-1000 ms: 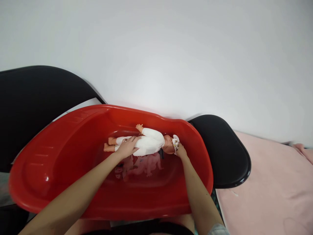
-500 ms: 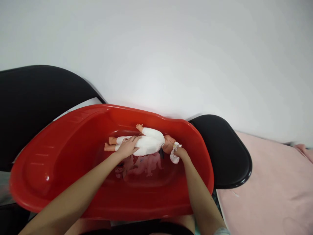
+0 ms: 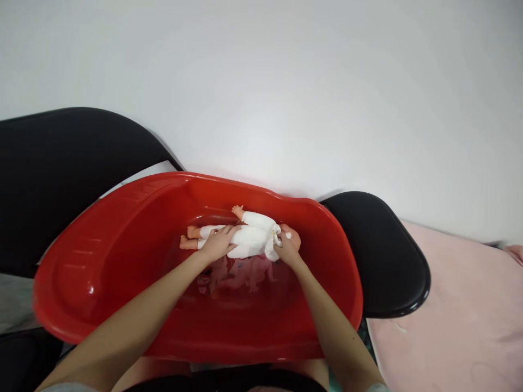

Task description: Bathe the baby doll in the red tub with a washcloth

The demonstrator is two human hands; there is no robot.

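Note:
A baby doll (image 3: 251,241) in a white suit lies on its back in the red tub (image 3: 104,245), its feet to the left and its head to the right. My left hand (image 3: 218,243) is laid across the doll's hip and upper legs, fingers curved over and gripping it. With my right hand (image 3: 287,249) I hold a bunched white cloth (image 3: 271,250) against the doll's neck and upper chest. This hand is closed, and it partly covers the doll's head (image 3: 292,236).
Printed figures show on the tub's floor. A black padded seat (image 3: 390,256) stands at the tub's right, a larger black chair (image 3: 73,179) at its left. Pink fabric (image 3: 453,305) covers a surface at the far right. A white wall (image 3: 261,92) rises behind.
My right hand has moved left with the white cloth, from the doll's face to its neck and upper chest. My left hand stays on the doll's hip. The view has shifted slightly.

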